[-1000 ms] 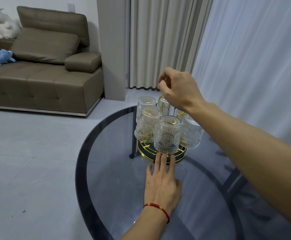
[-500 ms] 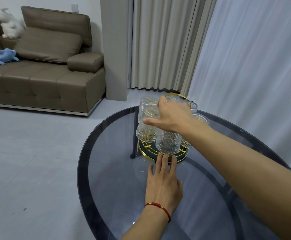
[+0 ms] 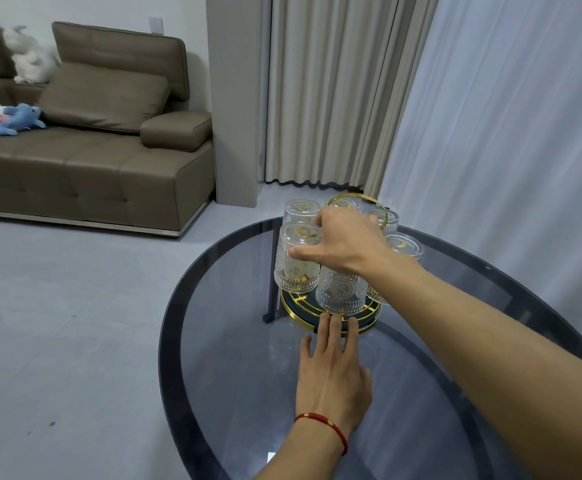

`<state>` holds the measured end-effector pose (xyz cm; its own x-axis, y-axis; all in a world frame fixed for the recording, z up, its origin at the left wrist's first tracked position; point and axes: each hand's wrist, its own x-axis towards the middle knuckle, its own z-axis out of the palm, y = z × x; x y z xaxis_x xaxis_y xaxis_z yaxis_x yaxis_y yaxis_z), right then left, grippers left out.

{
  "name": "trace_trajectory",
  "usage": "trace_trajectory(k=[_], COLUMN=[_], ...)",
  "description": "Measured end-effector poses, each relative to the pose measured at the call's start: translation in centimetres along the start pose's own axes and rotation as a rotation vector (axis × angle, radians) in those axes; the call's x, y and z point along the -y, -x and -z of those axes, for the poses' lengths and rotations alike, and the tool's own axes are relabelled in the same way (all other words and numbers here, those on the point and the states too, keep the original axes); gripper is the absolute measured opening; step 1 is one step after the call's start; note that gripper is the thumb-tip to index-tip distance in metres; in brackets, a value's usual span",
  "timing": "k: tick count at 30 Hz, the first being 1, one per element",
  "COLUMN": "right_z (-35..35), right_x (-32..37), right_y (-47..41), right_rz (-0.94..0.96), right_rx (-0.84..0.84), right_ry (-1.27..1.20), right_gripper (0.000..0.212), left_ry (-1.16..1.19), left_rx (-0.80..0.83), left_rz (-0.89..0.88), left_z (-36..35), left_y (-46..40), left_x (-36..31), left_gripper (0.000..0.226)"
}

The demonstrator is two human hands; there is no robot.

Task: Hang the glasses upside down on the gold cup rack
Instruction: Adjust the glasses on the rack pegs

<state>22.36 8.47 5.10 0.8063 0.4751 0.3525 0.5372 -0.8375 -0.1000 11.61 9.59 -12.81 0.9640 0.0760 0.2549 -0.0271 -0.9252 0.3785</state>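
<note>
Fingers of my left hand [image 3: 331,379] lie flat and loosely spread on the dark glass table [image 3: 213,341], palm down, gripping nothing; the three longest fingertips [image 3: 334,323] touch the near edge of the gold cup rack [image 3: 369,318] at its six o'clock. A red cord bracelet [image 3: 320,422] circles that wrist.

My right hand [image 3: 346,244] comes in from four o'clock and sits over the rack's middle, knuckles up. Its thumb [image 3: 305,254] points toward nine o'clock, lying across the side of the glass [image 3: 294,268] at the rack's nine o'clock. The other fingers curl down out of sight behind the hand, so I cannot tell whether they are clamped on anything.

Glasses hang upside down all round the rack: the front glass [image 3: 341,294] at six o'clock just under my right palm, another [image 3: 301,211] at eleven, one [image 3: 403,245] at three, and more partly hidden behind my hand at twelve and one. A gold ring handle [image 3: 379,202] rises at the top of the rack.
</note>
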Motion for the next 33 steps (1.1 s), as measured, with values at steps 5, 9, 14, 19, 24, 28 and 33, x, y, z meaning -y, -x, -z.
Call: trace_trajectory(k=[5,9,14,19,24,28,33], right_z=[-0.2,0.0,0.4,1.7,2.7,2.1,1.7], right_x=[0.2,-0.1,-0.7,-2.4,-4.6,-5.6,-5.6], right_y=[0.2,0.5,1.3,2.7,4.1,5.1,4.7], right_rz=[0.008,0.011,0.032,0.037,0.007,0.123,0.091], right_rx=[-0.002,0.038,0.113,-0.07,-0.131,0.175,0.147], right_ry=[0.033,0.008,0.014,-0.173,-0.387,0.062,-0.045], right_gripper=[0.062,0.07,0.085,0.053,0.049,0.093,0.086], left_ry=[-0.01,-0.015,-0.03,-0.028,-0.013,-0.005,-0.022], left_rx=[0.014,0.0,-0.002,-0.02,-0.049,-0.066,-0.075], left_rz=[0.003,-0.001,-0.007,-0.016,-0.022,-0.034,-0.039], left_z=[0.1,0.0,0.0,0.0,0.3,0.4,0.7], left_y=[-0.1,0.0,-0.1,0.1,0.1,0.2,0.2], left_x=[0.0,0.0,0.1,0.1,0.1,0.1,-0.1], left_gripper=[0.072,0.071,0.071,0.071,0.07,0.067,0.067])
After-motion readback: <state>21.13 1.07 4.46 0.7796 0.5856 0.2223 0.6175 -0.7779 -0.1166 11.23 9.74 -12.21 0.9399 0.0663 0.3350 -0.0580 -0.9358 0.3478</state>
